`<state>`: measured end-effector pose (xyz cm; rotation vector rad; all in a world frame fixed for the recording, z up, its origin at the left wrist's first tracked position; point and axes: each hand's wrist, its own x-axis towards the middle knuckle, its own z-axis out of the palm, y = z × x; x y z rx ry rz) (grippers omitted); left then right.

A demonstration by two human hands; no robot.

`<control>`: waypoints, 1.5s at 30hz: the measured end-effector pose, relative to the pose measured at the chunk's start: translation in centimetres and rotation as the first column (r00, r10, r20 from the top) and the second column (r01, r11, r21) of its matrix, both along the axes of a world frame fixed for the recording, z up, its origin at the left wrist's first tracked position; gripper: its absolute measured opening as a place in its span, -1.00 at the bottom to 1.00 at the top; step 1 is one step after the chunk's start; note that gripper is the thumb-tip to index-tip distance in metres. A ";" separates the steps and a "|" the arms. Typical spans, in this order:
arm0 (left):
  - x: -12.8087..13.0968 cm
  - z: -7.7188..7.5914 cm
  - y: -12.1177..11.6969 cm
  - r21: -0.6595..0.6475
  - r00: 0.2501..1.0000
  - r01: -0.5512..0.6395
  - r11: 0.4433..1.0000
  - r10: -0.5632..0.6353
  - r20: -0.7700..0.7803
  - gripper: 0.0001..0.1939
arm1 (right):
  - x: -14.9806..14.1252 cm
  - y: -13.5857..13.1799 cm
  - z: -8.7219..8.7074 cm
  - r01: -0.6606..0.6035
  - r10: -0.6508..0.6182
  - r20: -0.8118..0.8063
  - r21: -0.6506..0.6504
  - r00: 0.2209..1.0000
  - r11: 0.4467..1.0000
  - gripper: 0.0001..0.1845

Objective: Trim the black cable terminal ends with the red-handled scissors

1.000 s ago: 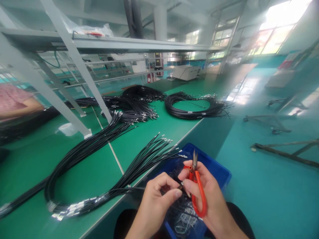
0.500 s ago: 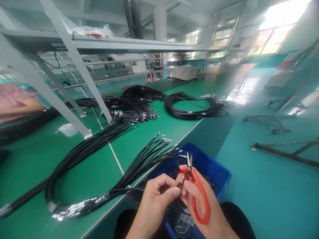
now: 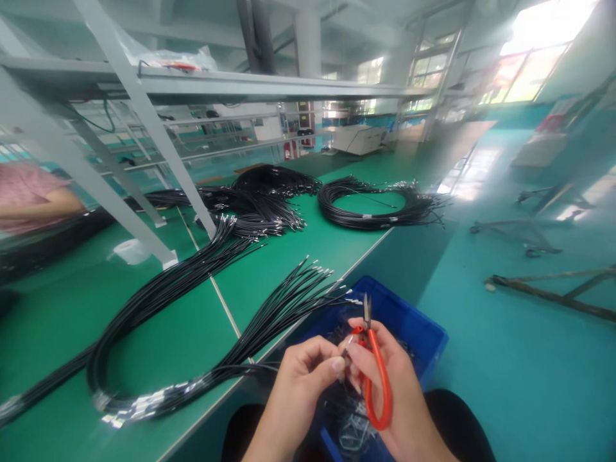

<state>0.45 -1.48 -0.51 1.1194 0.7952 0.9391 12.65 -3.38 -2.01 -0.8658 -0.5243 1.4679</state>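
My left hand [image 3: 305, 378] is closed, thumb and forefinger pinching the end of a black cable [image 3: 345, 350]. Red-handled scissors [image 3: 384, 385] rest in my right hand [image 3: 404, 391], their blades pointing up and nearly together. The fingertips of that hand also touch the pinched cable end, beside a small red piece whose kind I cannot make out. To the left, a bundle of black cables [image 3: 240, 340] with pale metal tips bends in a U on the green table [image 3: 158, 346]. Clear wrap binds its lower part.
Below my hands a blue bin [image 3: 426, 333] holds loose scraps. More black cable coils [image 3: 356, 221] lie farther along the table. White shelf posts [image 3: 158, 128] rise from the tabletop. At far left sits a person in a pink top [image 3: 29, 192]. Wheeled stands [image 3: 553, 295] are on the floor.
The scissors' blades have come closer together and their red handle has swung slightly left. My right thumb has shifted toward the cable end; my left hand stays nearly still.
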 end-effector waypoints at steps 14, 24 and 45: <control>1.4 -0.4 -0.8 0.365 0.767 -0.188 0.912 0.368 -0.525 -0.84 | -0.5 -0.4 -0.3 0.301 -0.300 0.377 0.058 0.876 0.952 -0.57; 1.0 -1.1 -1.0 0.409 0.728 -0.143 0.901 0.376 -0.573 -0.82 | -0.6 -0.8 -0.7 0.325 -0.341 0.753 0.178 0.563 0.929 -0.69; -1.5 0.4 1.0 -0.022 0.999 -0.032 0.999 0.032 -0.009 -0.84 | 4.3 -1.9 -0.7 -0.592 0.588 0.200 -0.044 0.784 0.805 -0.78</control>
